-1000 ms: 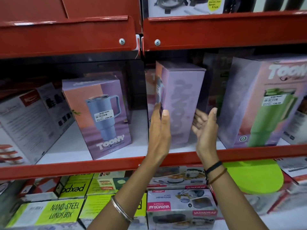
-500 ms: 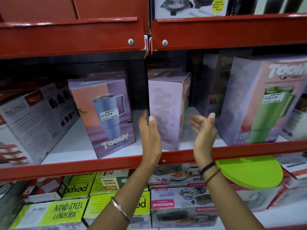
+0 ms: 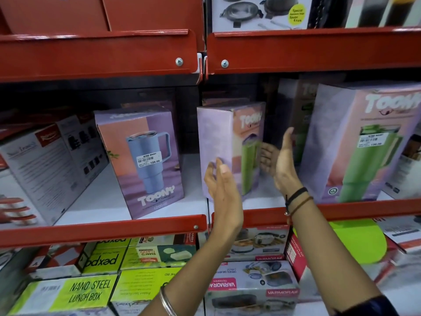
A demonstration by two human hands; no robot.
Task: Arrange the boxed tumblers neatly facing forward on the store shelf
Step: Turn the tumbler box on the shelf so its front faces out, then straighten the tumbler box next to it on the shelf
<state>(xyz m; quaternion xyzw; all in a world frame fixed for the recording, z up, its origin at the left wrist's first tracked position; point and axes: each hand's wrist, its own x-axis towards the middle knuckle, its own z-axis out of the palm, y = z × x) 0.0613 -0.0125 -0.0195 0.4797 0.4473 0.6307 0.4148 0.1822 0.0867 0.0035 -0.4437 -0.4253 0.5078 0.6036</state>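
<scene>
Three lilac Toony tumbler boxes stand on the red-edged shelf (image 3: 102,231). The left box (image 3: 141,160) shows its blue tumbler picture to the front. The large right box (image 3: 364,144) shows a green tumbler. The middle box (image 3: 216,137) stands upright but turned, its plain lilac side toward me and its green tumbler picture angled right. My left hand (image 3: 222,185) presses fingertips on the plain side low down. My right hand (image 3: 279,165) lays its fingers on the printed face. The box sits between both palms.
Another tumbler box (image 3: 293,115) stands behind, between the middle and right boxes. A white and red appliance box (image 3: 45,169) leans at the left. Lunch boxes (image 3: 84,293) and a green lid (image 3: 341,242) fill the shelf below. The red shelf above (image 3: 296,51) overhangs.
The middle box has turned on the shelf: its printed green tumbler face now shows on the right. Both hands shifted with it, and the view moved slightly left.
</scene>
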